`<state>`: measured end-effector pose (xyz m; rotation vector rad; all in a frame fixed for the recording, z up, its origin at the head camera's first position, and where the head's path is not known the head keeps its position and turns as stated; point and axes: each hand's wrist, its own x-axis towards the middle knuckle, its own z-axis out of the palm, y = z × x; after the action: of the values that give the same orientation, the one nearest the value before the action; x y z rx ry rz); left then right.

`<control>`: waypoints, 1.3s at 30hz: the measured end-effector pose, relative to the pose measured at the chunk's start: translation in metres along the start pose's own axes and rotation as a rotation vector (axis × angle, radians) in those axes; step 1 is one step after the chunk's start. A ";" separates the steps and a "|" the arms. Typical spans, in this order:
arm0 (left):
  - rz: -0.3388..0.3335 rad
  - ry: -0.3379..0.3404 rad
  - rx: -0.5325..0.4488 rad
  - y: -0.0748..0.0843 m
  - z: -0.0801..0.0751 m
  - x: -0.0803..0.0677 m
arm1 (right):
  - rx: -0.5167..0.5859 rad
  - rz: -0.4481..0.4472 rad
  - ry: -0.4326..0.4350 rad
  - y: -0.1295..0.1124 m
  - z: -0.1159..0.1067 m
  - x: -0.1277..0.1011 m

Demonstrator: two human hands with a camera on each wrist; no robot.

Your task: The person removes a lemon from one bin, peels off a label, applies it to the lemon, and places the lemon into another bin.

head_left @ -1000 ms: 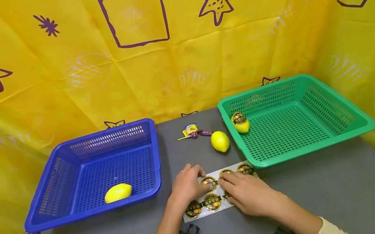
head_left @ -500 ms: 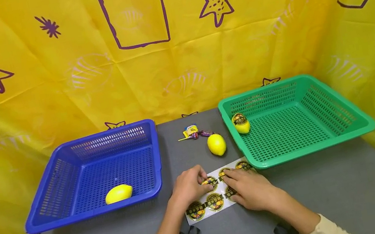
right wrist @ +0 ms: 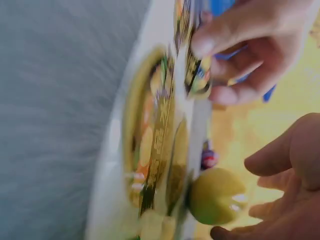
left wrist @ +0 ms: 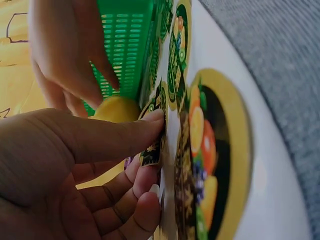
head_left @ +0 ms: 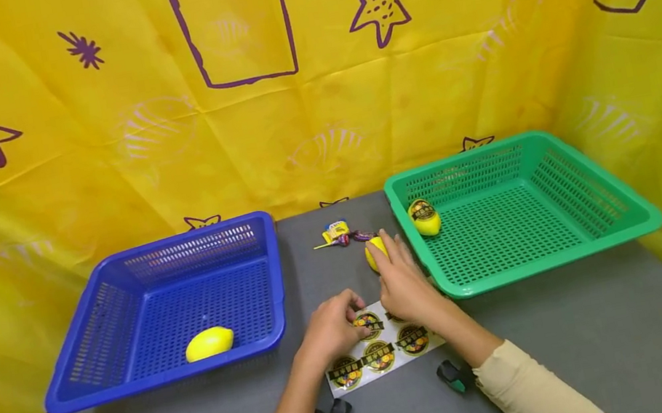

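Note:
A white sheet [head_left: 361, 376] of round fruit-print stickers lies on the grey table. My left hand [head_left: 330, 328] is at its left part, and in the left wrist view the thumb and a finger pinch the edge of a sticker [left wrist: 152, 150]. My right hand [head_left: 404, 282] reaches over the sheet to a lemon [head_left: 375, 255], partly covering it in the head view. In the right wrist view the thumb and fingers are spread beside the lemon [right wrist: 217, 196], apart from it. Whether a fingertip touches it on the hidden side I cannot tell.
A blue basket [head_left: 168, 374] at left holds a plain lemon [head_left: 209, 343]. At right, a green basket [head_left: 554, 263] holds a lemon [head_left: 425, 218] with a sticker on it. Candies [head_left: 339, 233], one a lollipop, lie between the baskets, behind the sheet.
My right hand has left the sticker sheet and moved forward to the lemon. The sheet turned slightly, and the lemon shifted a little left and nearer. My left hand stays at the sticker.

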<state>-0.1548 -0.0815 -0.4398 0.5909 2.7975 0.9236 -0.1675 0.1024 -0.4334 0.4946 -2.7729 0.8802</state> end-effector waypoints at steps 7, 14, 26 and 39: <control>0.007 -0.024 -0.067 0.003 -0.001 0.002 | 0.097 0.064 0.114 0.018 0.005 0.017; 0.032 0.125 -0.283 0.005 -0.007 0.011 | 0.110 0.000 0.086 0.021 0.008 0.011; -0.028 0.383 -0.661 0.003 0.002 0.050 | 0.220 0.040 0.005 0.016 0.015 0.013; -0.100 0.503 -0.492 0.000 0.007 0.057 | 0.233 0.057 0.012 0.011 0.018 0.014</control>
<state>-0.2046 -0.0542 -0.4458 0.1567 2.7698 1.8711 -0.1863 0.0971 -0.4495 0.4459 -2.6994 1.2229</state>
